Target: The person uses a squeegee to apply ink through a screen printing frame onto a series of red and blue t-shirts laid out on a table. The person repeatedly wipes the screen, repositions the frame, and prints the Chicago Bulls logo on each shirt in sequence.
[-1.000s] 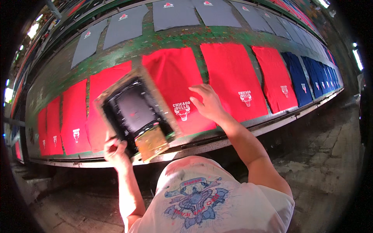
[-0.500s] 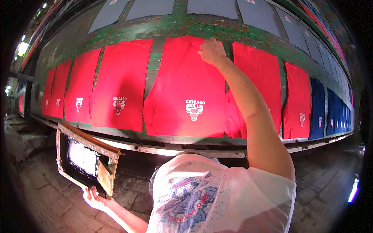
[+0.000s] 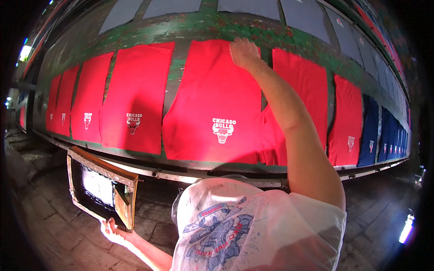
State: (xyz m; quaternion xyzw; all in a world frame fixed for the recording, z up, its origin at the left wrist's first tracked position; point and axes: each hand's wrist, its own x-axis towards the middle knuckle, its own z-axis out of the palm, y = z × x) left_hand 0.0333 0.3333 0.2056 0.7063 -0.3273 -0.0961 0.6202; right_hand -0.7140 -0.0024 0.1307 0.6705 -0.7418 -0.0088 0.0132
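Taken from the middle of the view, with twelve straight ahead, the framed screen point(image 3: 103, 164) is found at eight o'clock, held out past the table's near edge above the floor. By the left hand point(image 3: 113, 231) it is gripped along its lower rail near the corner, fingers curled round the wood, so that it is placed at about eleven o'clock from that hand. A flat wooden piece point(image 3: 121, 203) is leaned inside its right end. The right hand point(image 3: 244, 52) is laid on the far edge of the central red panel point(image 3: 210, 90), its fingers loosely bent; whether cloth is pinched cannot be told. From there, most of the panel is spread toward seven o'clock.

By the worn green table point(image 3: 181, 29) more red panels point(image 3: 135, 86) are borne on both sides, with grey panels point(image 3: 253, 9) at twelve to two and dark blue panels point(image 3: 370, 128) at three. Below, a dim, block-paved floor point(image 3: 49, 217) is seen, and a bright light point(image 3: 407, 228) at four.

The panel's long axis is set roughly twelve to six, its narrower end at twelve; its white print point(image 3: 223, 131) is placed upright near six. The screen's long axis is slanted from ten to four.
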